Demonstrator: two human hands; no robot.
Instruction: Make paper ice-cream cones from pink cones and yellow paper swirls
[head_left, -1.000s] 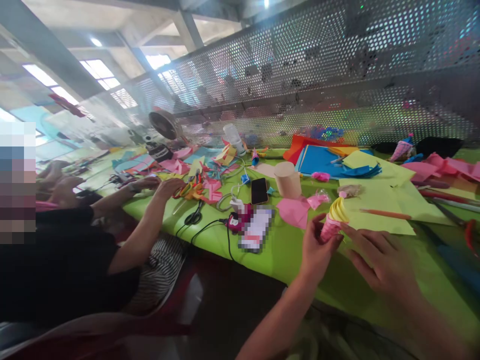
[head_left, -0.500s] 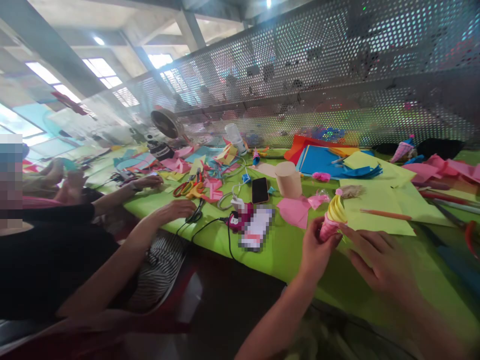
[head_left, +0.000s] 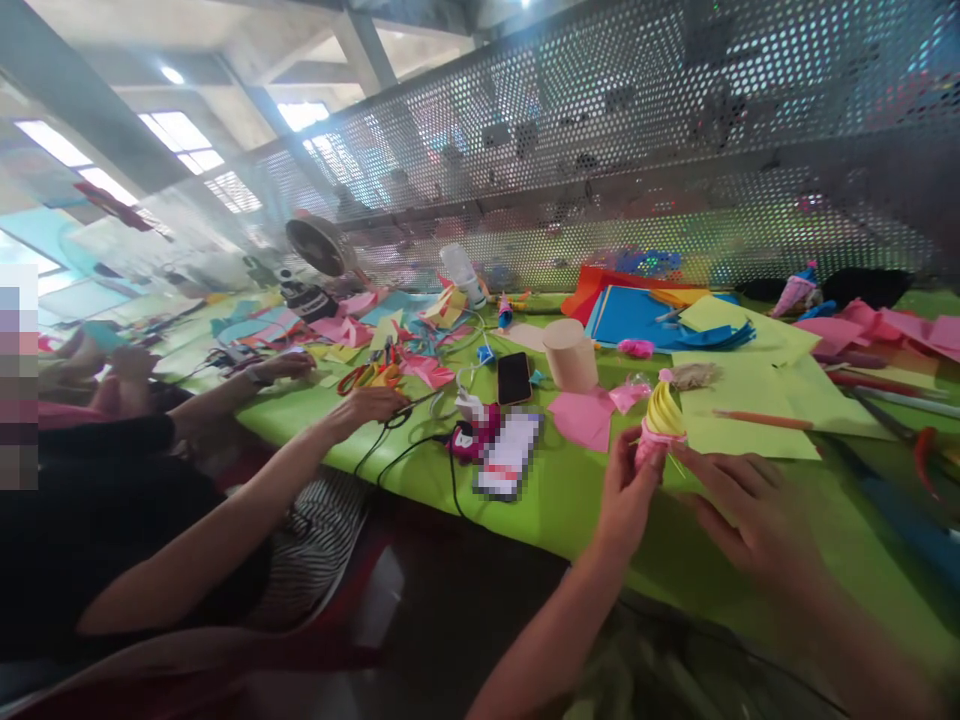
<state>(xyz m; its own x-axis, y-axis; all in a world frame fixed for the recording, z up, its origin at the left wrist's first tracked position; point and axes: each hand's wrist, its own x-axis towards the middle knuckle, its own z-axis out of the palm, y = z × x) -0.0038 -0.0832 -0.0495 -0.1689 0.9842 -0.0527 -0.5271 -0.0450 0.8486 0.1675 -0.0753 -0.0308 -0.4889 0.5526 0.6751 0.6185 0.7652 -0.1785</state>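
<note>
A small paper ice cream cone (head_left: 663, 412), with yellow swirled top, pink wrapped base and a pink tip, stands nearly upright above the table's near edge. My left hand (head_left: 627, 492) is closed round its pink base, thumb in front. Beside it on the right is my right hand (head_left: 757, 505), its fingers stretched and apart. The right index fingertip reaches the cone's pink rim; whether it presses there I cannot tell. Behind the cone lie yellow-green paper sheets (head_left: 750, 380) with an orange pencil (head_left: 761, 419) on top.
On the green table (head_left: 555, 520) are a lit phone (head_left: 510, 455), a black phone (head_left: 514, 378), a purple power strip (head_left: 472, 435) with cables and a beige cylinder (head_left: 570, 356). Another paper cone (head_left: 795, 290) stands farther back. At left, a co-worker's hand (head_left: 367, 405) holds dark scissors (head_left: 412, 407).
The view has shifted slightly. The cone has turned a little in my left hand, and its pink rim shows more. The co-worker's hand has lifted the dark scissors.
</note>
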